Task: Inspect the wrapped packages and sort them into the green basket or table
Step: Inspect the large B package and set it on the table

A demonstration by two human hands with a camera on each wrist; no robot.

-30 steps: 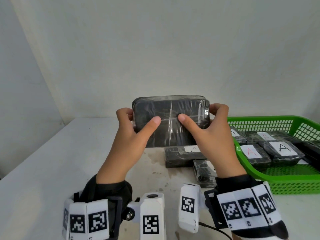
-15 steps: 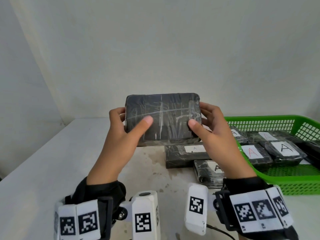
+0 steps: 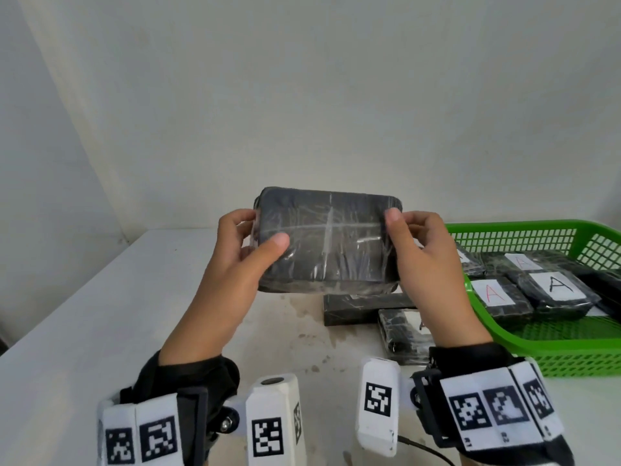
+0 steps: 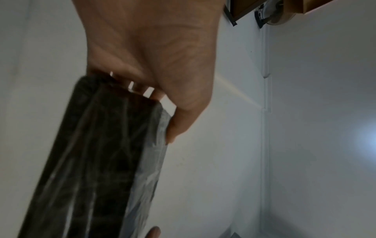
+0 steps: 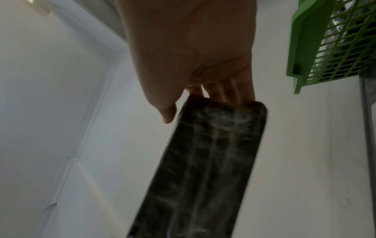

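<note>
While both hands grip its ends, left hand (image 3: 235,264) and right hand (image 3: 426,260) hold a black rectangular plastic-wrapped package (image 3: 327,240) above the white table (image 3: 84,331), beside the green plastic basket (image 3: 554,348).

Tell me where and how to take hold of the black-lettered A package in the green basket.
Take the black-lettered A package by its two long edges, coming straight down from above. It lies flat, label up, in the green basket with neighbours close beside it, so a side approach looks blocked. Probably keep the grip off the label.
</note>
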